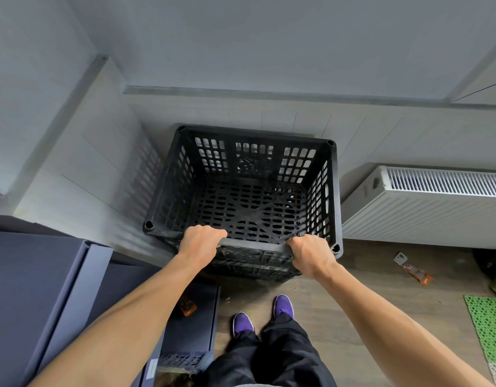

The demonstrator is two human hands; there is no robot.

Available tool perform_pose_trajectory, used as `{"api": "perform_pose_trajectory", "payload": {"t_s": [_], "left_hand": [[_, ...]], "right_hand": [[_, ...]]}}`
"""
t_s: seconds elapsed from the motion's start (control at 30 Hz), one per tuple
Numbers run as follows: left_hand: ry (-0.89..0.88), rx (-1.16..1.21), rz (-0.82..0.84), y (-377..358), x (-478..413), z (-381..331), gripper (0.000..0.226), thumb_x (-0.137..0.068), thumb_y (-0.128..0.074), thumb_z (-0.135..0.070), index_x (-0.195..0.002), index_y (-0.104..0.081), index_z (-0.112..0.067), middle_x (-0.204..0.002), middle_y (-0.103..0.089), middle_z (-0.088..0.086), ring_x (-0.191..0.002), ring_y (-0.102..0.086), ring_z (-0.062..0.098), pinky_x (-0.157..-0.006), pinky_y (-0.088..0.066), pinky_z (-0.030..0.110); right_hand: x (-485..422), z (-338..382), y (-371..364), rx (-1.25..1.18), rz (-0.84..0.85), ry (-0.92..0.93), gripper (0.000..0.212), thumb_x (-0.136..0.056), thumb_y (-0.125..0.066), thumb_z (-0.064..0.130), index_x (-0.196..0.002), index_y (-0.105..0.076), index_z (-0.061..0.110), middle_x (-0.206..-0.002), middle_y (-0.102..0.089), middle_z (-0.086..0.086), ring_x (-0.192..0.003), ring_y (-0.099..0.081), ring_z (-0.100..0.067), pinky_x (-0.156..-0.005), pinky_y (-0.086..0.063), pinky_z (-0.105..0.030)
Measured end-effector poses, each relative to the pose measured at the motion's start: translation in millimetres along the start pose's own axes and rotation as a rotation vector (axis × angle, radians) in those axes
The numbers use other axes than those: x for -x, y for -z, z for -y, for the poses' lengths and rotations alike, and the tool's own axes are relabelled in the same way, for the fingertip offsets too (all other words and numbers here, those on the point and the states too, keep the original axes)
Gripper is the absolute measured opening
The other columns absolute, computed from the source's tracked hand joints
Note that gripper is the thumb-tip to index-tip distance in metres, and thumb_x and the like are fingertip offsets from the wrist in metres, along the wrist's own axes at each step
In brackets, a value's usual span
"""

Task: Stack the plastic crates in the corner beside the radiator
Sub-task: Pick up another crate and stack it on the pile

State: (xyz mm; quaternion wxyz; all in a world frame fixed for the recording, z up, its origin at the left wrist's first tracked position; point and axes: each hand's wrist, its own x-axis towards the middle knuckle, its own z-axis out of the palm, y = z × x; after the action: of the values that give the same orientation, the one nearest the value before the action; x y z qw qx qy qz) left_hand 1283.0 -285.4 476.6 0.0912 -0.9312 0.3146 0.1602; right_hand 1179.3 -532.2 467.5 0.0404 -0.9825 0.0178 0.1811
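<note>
While black crate [241,191] is gripped at near rim by left hand [200,243] and right hand [311,254], fingers curled over edge, sits directly ahead in corner, just left of radiator [423,213]. Lies square across the body; neither hand nearer.

This looks like a room in a home, going by the white ribbed panel radiator [425,208] set low on a pale grey panelled wall [381,129], the wood-look plank floor [353,289], a dark blue flat-fronted cabinet [31,289] and a green perforated plastic mat [485,328].
</note>
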Motion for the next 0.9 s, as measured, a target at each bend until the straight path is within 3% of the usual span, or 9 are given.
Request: {"api": "perform_pose_trajectory", "payload": {"t_s": [0.23, 0.37, 0.57, 0.9], "left_hand": [[-0.007, 0.018, 0.003, 1.1, 3.7, -2.3, 0.024, -0.087, -0.049, -0.005, -0.094, -0.056, -0.027, -0.072, -0.052, -0.006, -0.067, -0.048, 0.021, -0.063, -0.037, 0.031], [-0.010, 0.034, 0.005, 1.3, 5.7, -2.5, 0.025, -0.087, -0.050, -0.005, -0.095, -0.058, -0.027, -0.079, -0.061, -0.003, -0.077, -0.058, 0.023, -0.068, -0.040, 0.032], [-0.016, 0.037, -0.014, 2.0, 6.3, -1.4, 0.025, -0.086, -0.049, -0.004, -0.092, -0.057, -0.027, -0.071, -0.051, -0.007, -0.067, -0.047, 0.020, -0.064, -0.036, 0.030], [0.022, 0.054, 0.006, 0.0, 4.2, 0.6, 0.021, -0.085, -0.051, -0.005, -0.085, -0.054, -0.026, -0.070, -0.051, -0.006, -0.066, -0.049, 0.019, -0.063, -0.037, 0.030]], "right_hand": [[6.6, -0.6, -2.9, 0.019, 0.002, 0.013, 0.024, -0.085, -0.056, 0.011, -0.107, -0.062, 0.016, -0.091, -0.071, -0.007, -0.083, -0.068, -0.032, -0.069, -0.055, -0.038], [8.0, -0.7, -2.1, 0.030, 0.005, -0.005, 0.023, -0.085, -0.054, 0.009, -0.107, -0.062, 0.015, -0.091, -0.071, -0.008, -0.085, -0.067, -0.034, -0.067, -0.051, -0.037], [6.7, 3.3, -2.6, 0.030, 0.022, -0.047, 0.023, -0.086, -0.054, 0.011, -0.106, -0.064, 0.015, -0.096, -0.071, -0.009, -0.090, -0.067, -0.034, -0.070, -0.051, -0.036], [3.4, 9.8, -0.4, 0.046, 0.043, -0.101, 0.014, -0.087, -0.057, 0.014, -0.097, -0.067, 0.013, -0.090, -0.072, -0.008, -0.083, -0.069, -0.031, -0.068, -0.053, -0.036]]}}
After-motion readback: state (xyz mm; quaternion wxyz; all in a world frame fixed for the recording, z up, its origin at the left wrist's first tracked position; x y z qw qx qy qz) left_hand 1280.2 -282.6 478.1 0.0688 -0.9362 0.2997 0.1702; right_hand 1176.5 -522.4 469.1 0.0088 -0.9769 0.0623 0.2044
